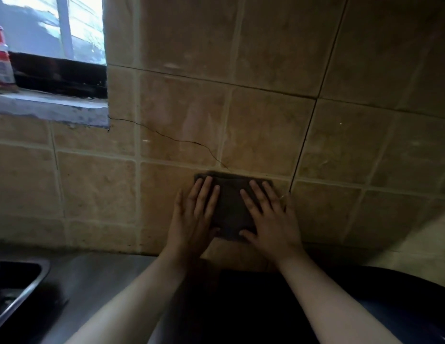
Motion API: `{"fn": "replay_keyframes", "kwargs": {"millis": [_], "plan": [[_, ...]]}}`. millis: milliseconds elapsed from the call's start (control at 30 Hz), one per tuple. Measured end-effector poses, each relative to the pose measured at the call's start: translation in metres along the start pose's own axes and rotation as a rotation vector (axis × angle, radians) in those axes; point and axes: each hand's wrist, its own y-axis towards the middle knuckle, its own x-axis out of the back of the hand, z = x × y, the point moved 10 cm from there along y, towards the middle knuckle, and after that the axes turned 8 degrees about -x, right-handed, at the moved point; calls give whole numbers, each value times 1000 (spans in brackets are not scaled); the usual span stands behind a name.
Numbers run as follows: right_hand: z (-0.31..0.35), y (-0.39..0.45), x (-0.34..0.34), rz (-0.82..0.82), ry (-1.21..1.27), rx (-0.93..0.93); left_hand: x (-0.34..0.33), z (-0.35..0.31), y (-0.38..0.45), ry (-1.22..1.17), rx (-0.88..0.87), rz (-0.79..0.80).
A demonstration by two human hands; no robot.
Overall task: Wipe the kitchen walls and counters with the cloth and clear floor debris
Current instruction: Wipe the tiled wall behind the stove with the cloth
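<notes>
I press the dark cloth flat against the tiled wall just above the bench, left hand and right hand splayed open on it. Judging by this, benches and floor remain.

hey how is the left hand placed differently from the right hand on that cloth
The left hand covers the dark cloth's left edge, its outer fingers spilling onto the tiled wall; the right hand covers the right edge. The left fingers lean right, the right fingers lean left. Both are flat and open, pressing the cloth against the wall.
</notes>
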Motion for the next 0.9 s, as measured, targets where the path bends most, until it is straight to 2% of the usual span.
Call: {"fn": "replay_keyframes", "kwargs": {"millis": [567, 900], "plan": [[-30, 69, 46, -49, 108, -33, 60, 39, 74, 144, -12, -65], [-44, 108, 79, 34, 70, 6, 88, 55, 113, 197, -1, -13]]}}
